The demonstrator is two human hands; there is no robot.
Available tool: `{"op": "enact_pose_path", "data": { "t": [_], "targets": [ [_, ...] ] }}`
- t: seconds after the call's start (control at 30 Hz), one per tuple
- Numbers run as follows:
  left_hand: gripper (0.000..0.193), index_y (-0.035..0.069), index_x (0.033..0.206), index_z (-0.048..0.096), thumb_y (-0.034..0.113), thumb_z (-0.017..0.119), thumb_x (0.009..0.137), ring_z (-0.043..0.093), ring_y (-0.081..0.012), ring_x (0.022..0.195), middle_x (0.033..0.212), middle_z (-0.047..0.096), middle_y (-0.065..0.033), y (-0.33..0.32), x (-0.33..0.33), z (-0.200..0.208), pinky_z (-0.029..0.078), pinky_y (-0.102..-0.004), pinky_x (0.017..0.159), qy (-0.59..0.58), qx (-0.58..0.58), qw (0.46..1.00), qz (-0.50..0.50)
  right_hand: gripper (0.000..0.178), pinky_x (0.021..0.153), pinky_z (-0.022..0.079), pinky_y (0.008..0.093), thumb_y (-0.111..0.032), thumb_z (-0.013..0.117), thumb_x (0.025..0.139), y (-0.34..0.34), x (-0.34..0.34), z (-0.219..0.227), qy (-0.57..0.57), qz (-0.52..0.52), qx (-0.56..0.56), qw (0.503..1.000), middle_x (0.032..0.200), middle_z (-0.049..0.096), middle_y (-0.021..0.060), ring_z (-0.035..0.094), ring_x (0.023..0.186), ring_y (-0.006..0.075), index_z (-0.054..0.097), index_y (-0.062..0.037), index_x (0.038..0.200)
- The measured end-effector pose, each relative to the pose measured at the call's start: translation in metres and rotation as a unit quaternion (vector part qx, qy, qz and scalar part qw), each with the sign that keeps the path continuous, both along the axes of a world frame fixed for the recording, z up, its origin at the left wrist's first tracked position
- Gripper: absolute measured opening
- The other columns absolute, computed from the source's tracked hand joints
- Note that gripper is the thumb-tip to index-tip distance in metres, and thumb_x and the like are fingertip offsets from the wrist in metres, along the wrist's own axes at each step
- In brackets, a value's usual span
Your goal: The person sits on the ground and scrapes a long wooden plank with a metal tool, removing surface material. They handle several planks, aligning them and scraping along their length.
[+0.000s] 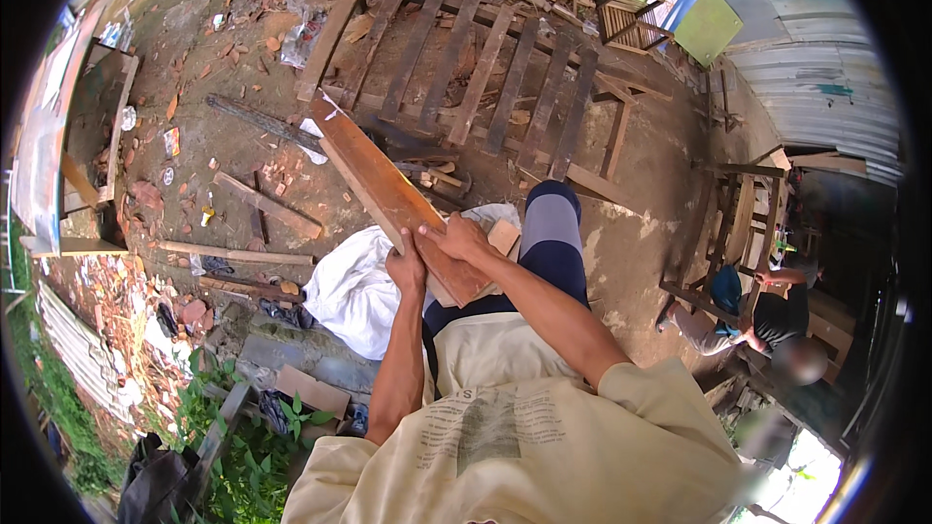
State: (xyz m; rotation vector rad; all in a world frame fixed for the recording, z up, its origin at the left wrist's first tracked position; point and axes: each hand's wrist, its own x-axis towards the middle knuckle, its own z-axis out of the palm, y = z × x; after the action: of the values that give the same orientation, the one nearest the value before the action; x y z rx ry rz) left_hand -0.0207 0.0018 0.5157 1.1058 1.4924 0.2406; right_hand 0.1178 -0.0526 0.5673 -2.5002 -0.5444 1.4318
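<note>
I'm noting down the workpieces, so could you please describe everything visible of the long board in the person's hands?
The long board looks wooden, brown, with a paler left edge and a small white patch at its far end. It slants from the lap toward the upper left, passing over a white sack. The left hand holds its left edge; the right hand rests across its upper face.

The held board [383,192] is smooth, faintly glossy wood; the far slats [483,76] look rough, matt wood; the far-right wall [835,109], ridged metal.
</note>
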Motion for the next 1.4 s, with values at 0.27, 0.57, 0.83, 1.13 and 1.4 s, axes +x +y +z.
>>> {"op": "enact_pose_path", "data": {
  "t": [0.27, 0.57, 0.83, 1.13, 1.4],
  "targets": [
    [0.064, -0.012, 0.109, 0.068, 0.051, 0.066, 0.095, 0.07, -0.0287, 0.09, 0.098, 0.073, -0.0246, -0.035, 0.022, 0.004, 0.052, -0.0383, 0.084, -0.008, 0.062, 0.998, -0.025, 0.105, 0.092, 0.053, 0.0497, -0.084, 0.058, 0.078, -0.047, 0.033, -0.026, -0.009, -0.001, 0.036, 0.999, 0.107, 0.066, 0.0374, 0.066, 0.107, 0.0469, 0.056, 0.0147, 0.116],
    [0.064, -0.012, 0.111, 0.069, 0.05, 0.069, 0.092, 0.071, -0.028, 0.096, 0.104, 0.074, -0.0233, -0.106, 0.091, -0.006, 0.053, -0.0371, 0.087, 0.026, 0.068, 0.997, 0.0, 0.101, 0.09, 0.052, 0.0509, -0.082, 0.06, 0.078, -0.113, 0.108, -0.054, 0.006, 0.047, 0.108, 0.993, 0.107, 0.064, 0.0395, 0.065, 0.106, 0.0507, 0.055, 0.0128, 0.113],
    [0.067, -0.01, 0.107, 0.07, 0.054, 0.072, 0.089, 0.072, -0.0287, 0.093, 0.099, 0.074, -0.023, -0.246, 0.169, -0.022, 0.053, -0.0379, 0.085, 0.075, 0.098, 0.988, 0.091, 0.102, 0.095, 0.051, 0.0461, -0.075, 0.071, 0.076, -0.232, 0.187, -0.091, 0.105, 0.093, 0.154, 0.978, 0.118, 0.062, 0.0372, 0.064, 0.114, 0.0447, 0.046, 0.0119, 0.125],
    [0.06, -0.009, 0.107, 0.071, 0.049, 0.066, 0.095, 0.072, -0.0277, 0.084, 0.093, 0.074, -0.0231, -0.366, 0.227, -0.008, 0.054, -0.0376, 0.078, 0.073, 0.107, 0.987, 0.097, 0.098, 0.098, 0.05, 0.0442, -0.062, 0.082, 0.074, -0.354, 0.237, -0.075, 0.144, 0.033, 0.185, 0.972, 0.122, 0.062, 0.0336, 0.063, 0.117, 0.0401, 0.041, 0.0098, 0.128],
    [0.059, -0.011, 0.109, 0.07, 0.046, 0.062, 0.096, 0.071, -0.0293, 0.088, 0.096, 0.073, -0.024, -0.44, 0.224, -0.026, 0.053, -0.0388, 0.084, 0.125, 0.134, 0.98, 0.077, 0.079, 0.093, 0.051, 0.0486, -0.06, 0.077, 0.08, -0.404, 0.296, -0.083, -0.008, 0.037, 0.156, 0.987, 0.113, 0.067, 0.0294, 0.065, 0.11, 0.0425, 0.055, 0.0055, 0.119]
  ]
}}
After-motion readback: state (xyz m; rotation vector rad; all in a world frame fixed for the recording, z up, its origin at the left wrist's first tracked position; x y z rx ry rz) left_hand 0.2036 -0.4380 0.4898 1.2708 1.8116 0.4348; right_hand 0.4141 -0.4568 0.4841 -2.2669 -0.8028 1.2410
